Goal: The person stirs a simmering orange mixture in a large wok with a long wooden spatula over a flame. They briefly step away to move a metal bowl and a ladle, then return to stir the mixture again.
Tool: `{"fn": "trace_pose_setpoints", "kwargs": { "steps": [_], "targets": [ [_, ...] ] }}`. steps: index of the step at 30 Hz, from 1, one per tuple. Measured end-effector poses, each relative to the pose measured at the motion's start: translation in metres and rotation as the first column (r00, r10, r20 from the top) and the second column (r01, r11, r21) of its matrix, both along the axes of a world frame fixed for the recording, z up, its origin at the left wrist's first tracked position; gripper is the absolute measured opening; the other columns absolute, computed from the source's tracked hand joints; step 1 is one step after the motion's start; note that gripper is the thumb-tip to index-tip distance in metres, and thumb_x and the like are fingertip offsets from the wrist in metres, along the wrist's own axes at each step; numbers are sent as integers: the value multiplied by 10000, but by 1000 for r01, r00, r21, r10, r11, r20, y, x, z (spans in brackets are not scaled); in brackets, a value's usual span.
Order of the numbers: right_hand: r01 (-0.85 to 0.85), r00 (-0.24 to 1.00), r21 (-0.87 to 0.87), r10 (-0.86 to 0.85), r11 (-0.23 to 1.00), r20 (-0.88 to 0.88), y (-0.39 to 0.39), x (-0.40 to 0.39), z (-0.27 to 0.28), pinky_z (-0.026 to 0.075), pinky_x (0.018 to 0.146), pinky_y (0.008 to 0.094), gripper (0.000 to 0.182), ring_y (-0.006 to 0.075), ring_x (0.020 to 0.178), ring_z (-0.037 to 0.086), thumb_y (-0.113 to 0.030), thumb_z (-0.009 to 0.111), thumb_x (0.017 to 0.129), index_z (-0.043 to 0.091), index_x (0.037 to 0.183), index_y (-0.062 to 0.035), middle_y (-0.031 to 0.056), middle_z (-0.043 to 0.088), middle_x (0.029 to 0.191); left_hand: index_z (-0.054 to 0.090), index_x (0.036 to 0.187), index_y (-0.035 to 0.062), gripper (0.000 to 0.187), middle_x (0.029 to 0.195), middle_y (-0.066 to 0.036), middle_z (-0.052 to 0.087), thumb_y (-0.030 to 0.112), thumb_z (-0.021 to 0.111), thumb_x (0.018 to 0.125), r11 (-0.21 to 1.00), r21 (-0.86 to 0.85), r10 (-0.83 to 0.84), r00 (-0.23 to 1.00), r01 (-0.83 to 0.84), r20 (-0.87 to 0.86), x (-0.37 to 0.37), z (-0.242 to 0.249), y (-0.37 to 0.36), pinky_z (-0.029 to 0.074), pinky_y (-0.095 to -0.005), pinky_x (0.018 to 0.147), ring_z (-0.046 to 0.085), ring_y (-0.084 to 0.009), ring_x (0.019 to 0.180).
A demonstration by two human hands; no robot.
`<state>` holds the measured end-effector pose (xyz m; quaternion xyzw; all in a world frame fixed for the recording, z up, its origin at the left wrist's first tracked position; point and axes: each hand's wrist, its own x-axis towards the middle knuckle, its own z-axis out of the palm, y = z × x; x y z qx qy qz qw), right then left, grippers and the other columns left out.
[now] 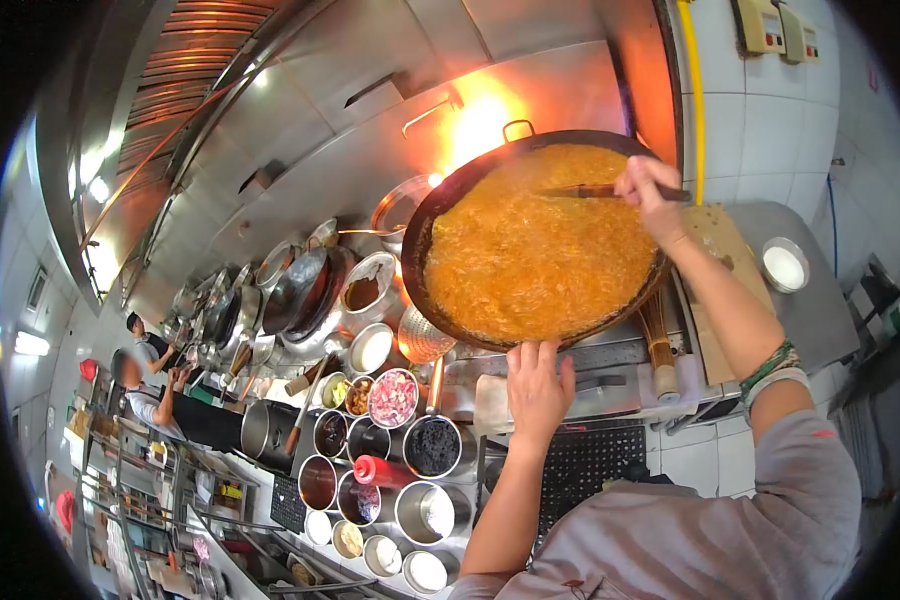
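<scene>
A large dark wok (418,290) holds bubbling orange-brown liquid (530,250) filled with small bits. My right hand (655,198) is closed round the wooden handle of a long cooking utensil (595,190). Its head dips into the liquid, so I cannot make out whether it is a ladle or a spatula. At the near rim, my left hand (538,390) has its fingers bent against the wok, thumb apart; the exact grip is partly hidden. On the far rim stands a loop handle (518,129).
Flames (480,120) flare behind the wok. A bamboo brush (658,350) lies at its right, near a white bowl (785,265). Leftward are a perforated skimmer (425,335), a red squeeze bottle (380,471), several ingredient pots and stacked woks (295,290). Two people (155,400) stand farther left.
</scene>
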<state>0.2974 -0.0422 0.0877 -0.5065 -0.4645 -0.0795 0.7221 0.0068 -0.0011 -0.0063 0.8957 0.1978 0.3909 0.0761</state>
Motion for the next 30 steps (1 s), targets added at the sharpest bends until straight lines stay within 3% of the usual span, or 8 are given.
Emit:
{"fn": "trace_pose_setpoints", "kwargs": {
  "steps": [7,21,24,26,27,28,29,30],
  "targets": [
    [-236,972,76,236,969,15,-50,39,42,395,517,298,455,118,466,389,-252,486,1010,424,614,-39,31,413,522,566,1065,28,336,977,-184,550,113,708,773,1000,-2,21,1000,-21,-8,2,1,-1,438,-480,822,507,-399,947],
    [-353,930,12,352,935,-103,-144,86,150,367,529,280,375,102,447,325,-244,488,1017,398,676,-116,-24,289,535,560,1040,7,322,984,-196,540,99,698,764,991,32,128,991,-127,-36,11,0,-7,437,-470,864,507,-401,1001],
    [-390,917,-32,384,920,-111,-168,160,146,362,591,268,345,100,491,314,-245,493,1020,417,713,-106,-22,300,566,564,1085,21,359,1008,-180,557,102,705,766,994,-2,111,994,-112,-18,11,5,-8,431,-473,875,512,-392,999],
    [-504,864,-99,498,858,-75,-172,152,166,347,558,285,337,112,479,319,-257,483,1002,442,698,-117,-23,320,548,572,1138,37,412,1073,-169,574,107,717,759,992,-40,115,993,-116,-23,9,7,-10,422,-477,910,518,-392,1076],
    [-637,768,-182,637,750,-63,-179,115,198,332,487,304,356,126,433,318,-269,467,983,451,651,-142,-24,343,511,570,1159,39,430,1100,-167,573,106,717,760,993,-30,113,994,-113,-15,8,8,-12,420,-477,920,511,-396,1106],
    [-520,793,51,505,852,-341,-185,133,212,335,488,311,359,123,431,324,-270,458,987,465,653,-137,-23,355,509,569,1179,41,448,1126,-166,572,105,716,761,994,-20,109,994,-109,-7,6,11,-13,419,-477,930,504,-399,1137],
    [-313,696,214,377,925,-611,-190,164,220,339,489,318,364,121,430,329,-270,450,991,478,655,-133,-21,367,507,567,1200,44,466,1153,-165,571,104,715,762,994,-9,106,994,-106,5,4,13,-15,418,-478,940,497,-402,1167],
    [-292,678,230,371,928,-635,-183,162,218,341,488,319,368,120,428,333,-275,447,994,488,657,-131,-20,375,506,540,1269,48,536,1251,-173,543,106,715,766,993,-52,106,993,-109,-56,1,15,-17,397,-484,1003,448,-410,1262]
  ]
}}
